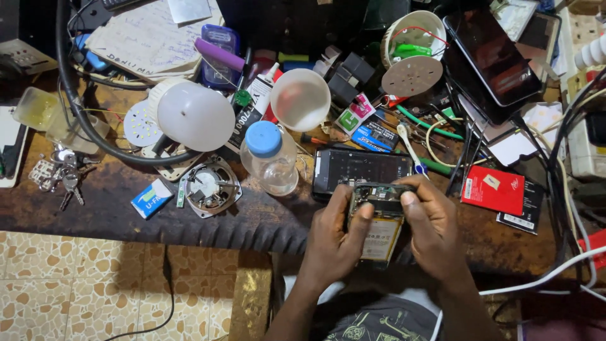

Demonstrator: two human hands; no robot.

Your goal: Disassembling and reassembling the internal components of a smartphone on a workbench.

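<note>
Hands: two, both on one opened phone [380, 218] with its back cover off.
Left hand [334, 237]: fingers curled round the phone's left edge, thumb [365, 215] pressed on the upper board area. Closed grip, no gap showing.
Right hand [435, 224]: wrapped on the right edge, thumb [409, 197] on the top right corner. Also closed on it.
Phone position: between both palms, over the near edge of the bench [252, 218], battery face up below the thumbs.
Phones count: three that I can make out. The held one, a dark one lying flat [360, 169] just beyond the fingertips, a black one [489, 57] leaning far beyond the right hand.
Bulb domes: two white ones, one dome-up [196, 117] and one open-side-up [300, 99], both well left of the left hand.
Bottle: one clear bottle [270, 158] with a blue cap, left of the left fingers; contents hard to tell, looks near empty.
White cup housing [413, 35]: beyond the fingers, holds red wire and a green part.
Keys [63, 177]: one bunch, far left; count unclear.
Red cards [492, 189]: one red, one dark under it, right of the right hand.
Hidden: lower phone body covered by palms; small parts on the board too fine to read. Cables at right cut off by the frame edge.
</note>
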